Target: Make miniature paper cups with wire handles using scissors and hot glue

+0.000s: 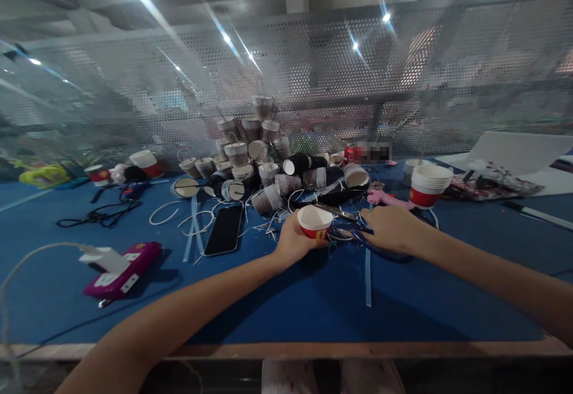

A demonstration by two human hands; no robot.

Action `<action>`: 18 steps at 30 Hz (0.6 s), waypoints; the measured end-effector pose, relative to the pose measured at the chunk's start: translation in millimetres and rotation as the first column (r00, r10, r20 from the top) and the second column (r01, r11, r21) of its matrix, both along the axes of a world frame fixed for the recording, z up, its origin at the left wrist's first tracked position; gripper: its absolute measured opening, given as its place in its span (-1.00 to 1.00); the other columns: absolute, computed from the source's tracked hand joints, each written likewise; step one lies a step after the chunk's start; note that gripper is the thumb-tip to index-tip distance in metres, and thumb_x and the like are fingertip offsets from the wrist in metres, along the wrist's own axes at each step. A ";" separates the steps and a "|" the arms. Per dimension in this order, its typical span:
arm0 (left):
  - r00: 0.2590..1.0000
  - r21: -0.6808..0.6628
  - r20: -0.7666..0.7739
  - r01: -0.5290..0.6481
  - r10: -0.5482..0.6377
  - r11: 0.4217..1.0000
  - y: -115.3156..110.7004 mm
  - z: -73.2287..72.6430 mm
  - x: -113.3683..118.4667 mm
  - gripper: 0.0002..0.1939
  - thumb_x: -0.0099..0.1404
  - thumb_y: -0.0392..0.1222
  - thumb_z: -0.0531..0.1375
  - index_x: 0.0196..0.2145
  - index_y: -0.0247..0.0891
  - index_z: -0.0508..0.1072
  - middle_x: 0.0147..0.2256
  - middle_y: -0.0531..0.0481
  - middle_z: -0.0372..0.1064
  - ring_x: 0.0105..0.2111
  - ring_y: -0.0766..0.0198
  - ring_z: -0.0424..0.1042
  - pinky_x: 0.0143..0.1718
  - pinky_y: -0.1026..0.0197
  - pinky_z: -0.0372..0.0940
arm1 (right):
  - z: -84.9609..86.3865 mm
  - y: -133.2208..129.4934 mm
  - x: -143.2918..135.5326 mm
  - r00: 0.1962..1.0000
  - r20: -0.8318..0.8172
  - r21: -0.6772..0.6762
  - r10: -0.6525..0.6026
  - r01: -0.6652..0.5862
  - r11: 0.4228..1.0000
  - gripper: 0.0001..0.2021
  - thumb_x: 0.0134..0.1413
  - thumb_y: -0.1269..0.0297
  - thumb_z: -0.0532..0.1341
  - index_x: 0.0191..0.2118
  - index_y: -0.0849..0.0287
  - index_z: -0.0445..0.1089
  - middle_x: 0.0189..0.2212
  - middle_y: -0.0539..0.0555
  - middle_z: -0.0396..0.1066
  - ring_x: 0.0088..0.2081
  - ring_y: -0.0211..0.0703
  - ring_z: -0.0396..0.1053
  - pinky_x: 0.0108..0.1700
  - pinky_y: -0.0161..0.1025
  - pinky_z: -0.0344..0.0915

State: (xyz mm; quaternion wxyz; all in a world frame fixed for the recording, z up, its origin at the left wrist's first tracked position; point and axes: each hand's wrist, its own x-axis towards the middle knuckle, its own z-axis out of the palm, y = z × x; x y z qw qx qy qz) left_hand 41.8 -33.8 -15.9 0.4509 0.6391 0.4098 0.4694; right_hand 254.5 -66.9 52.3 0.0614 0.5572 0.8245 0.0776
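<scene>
My left hand is wrapped round a red and white paper cup, held upright with its open rim facing up. To its right, my right hand grips blue-handled scissors; their blades are parted and point left toward the cup. Behind both hands lies a heap of small greyish wrapped cups, several with thin wire handles. White wire scraps are scattered between my hands and the heap.
A black phone and a purple power strip lie left on the blue table. A stack of paper cups stands right, near a pink tool. Perforated metal mesh rises behind.
</scene>
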 end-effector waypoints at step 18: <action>0.977 0.056 -0.214 0.016 -0.004 0.998 7.1 -2.0 -7.0 -0.26 -0.23 -0.25 0.39 -0.05 -0.29 0.24 -0.10 -0.13 0.33 -0.08 0.06 0.31 -0.03 0.00 0.21 | 4.0 15.1 18.9 0.990 -0.117 0.058 -0.082 0.089 0.994 -0.67 0.14 0.15 -0.04 -0.25 0.31 0.32 -0.25 0.31 0.43 -0.26 0.03 0.40 -0.35 -0.20 0.25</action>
